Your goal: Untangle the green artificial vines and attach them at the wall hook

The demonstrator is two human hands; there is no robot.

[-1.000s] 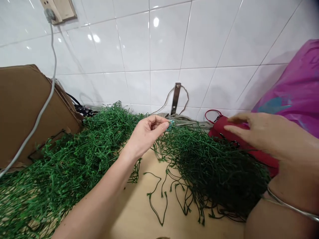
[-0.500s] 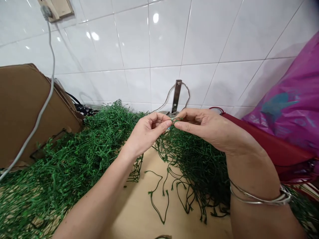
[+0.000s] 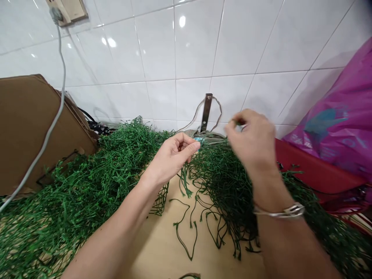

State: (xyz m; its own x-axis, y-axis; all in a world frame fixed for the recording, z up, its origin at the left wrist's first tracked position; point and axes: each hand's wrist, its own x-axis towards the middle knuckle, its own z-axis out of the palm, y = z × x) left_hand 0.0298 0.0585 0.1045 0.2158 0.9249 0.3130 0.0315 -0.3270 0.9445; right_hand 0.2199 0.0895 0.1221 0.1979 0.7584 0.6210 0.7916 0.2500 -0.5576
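Near the wall-side edge of the desk (image 3: 162,248), the left hand (image 3: 174,155) pinches green strands (image 3: 184,182); the raised right hand (image 3: 254,141) curls, contents unclear. Pulled sideways, the strands could snag in the tangled dark-green pile (image 3: 229,190).

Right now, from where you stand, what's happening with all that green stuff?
A person sits or stands at a table with green strands heaped on it. The left hand pinches something small, with a few green strands hanging just below it. The right hand is raised apart from it over the right-hand heap, fingertips together, blurred; whether it holds a strand I can't tell. The other heap lies between the left arm and a cardboard box.
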